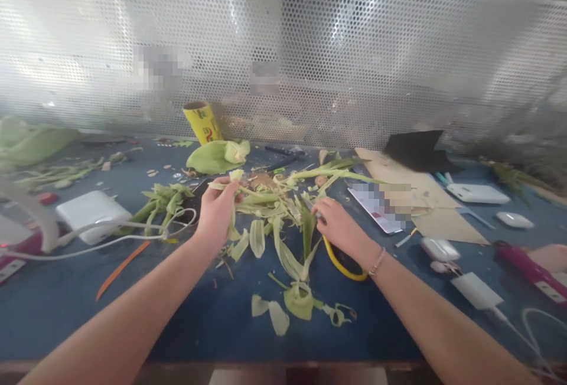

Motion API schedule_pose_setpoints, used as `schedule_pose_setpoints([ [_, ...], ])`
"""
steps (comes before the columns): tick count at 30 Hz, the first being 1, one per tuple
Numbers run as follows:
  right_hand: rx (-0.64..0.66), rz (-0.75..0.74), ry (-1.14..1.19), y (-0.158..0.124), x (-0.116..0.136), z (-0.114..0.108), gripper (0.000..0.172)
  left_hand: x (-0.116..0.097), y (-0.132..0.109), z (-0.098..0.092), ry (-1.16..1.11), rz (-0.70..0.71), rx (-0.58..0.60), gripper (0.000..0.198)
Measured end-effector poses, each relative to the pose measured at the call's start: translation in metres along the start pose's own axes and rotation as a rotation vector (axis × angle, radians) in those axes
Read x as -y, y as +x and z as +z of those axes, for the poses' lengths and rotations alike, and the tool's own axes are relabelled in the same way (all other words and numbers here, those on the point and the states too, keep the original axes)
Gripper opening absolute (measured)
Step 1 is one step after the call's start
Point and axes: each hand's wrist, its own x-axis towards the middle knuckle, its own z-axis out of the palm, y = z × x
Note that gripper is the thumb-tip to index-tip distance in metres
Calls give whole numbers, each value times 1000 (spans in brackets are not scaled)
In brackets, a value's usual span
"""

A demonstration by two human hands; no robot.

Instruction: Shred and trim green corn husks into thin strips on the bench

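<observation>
My left hand (219,205) is closed around a pale green corn husk piece (236,176), whose end sticks up past the fingers. Close by on the right, my right hand (336,222) is closed on a grey-bladed tool (306,202) pointing up and left; most of it is hidden in the fingers. A yellow curved loop (343,268) shows just below this hand, and whether it belongs to the tool I cannot tell. Between and in front of the hands lie heaped corn husk strips (283,240). Cut husk pieces (299,302) lie nearer to me.
A larger husk (212,157) lies before a yellow cardboard tube (202,122). Left are a white charger (94,215), white cables and an orange strip (119,273). Right are a phone-like card (376,205), brown paper (447,219) and an earbud case (439,249). A perforated metal panel (283,48) stands behind.
</observation>
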Motion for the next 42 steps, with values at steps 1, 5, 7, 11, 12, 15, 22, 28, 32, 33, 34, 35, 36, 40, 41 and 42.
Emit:
schedule_pose_setpoints([
  [1,-2,18,-17,-1,-1,0,25,-1,1,0,-4,-5,-23,23],
  [5,2,57,-43,-4,-4,-5,21,-2,0,0,85,-73,-2,26],
  [7,-3,24,-19,-5,-4,-9,22,-2,-2,0,129,-96,42,28],
  [11,52,-159,36,-10,1,-15,37,0,0,-4,307,-56,133,35],
  [12,81,-201,39,-11,3,-16,41,2,4,-6,399,-30,146,37],
  [15,127,-260,12,-12,9,-13,44,13,20,-15,730,97,146,49],
  [22,-157,-117,326,-10,15,-9,42,23,28,-18,986,401,111,45],
  [28,-501,230,1017,-9,21,-18,28,18,-3,-4,794,483,314,26],
  [32,-528,252,1144,-5,22,-18,32,26,-9,-2,875,559,536,20],
  [33,-542,230,1134,-4,21,-17,31,29,-8,-2,936,596,582,20],
  [34,-556,205,1110,-5,20,-17,30,31,-7,-3,1003,623,623,21],
  [35,-572,183,1078,-6,20,-17,30,32,-6,-5,1073,631,657,22],
  [36,-588,165,1046,-7,19,-18,30,32,-5,-6,1149,619,683,22],
  [40,-672,102,993,-10,15,-24,37,26,-6,-8,1416,522,691,21],
  [41,-691,72,994,-10,14,-27,37,23,-7,-8,1457,516,683,20],
  [42,-708,40,996,-10,13,-31,36,21,-8,-8,1483,516,677,20],
])
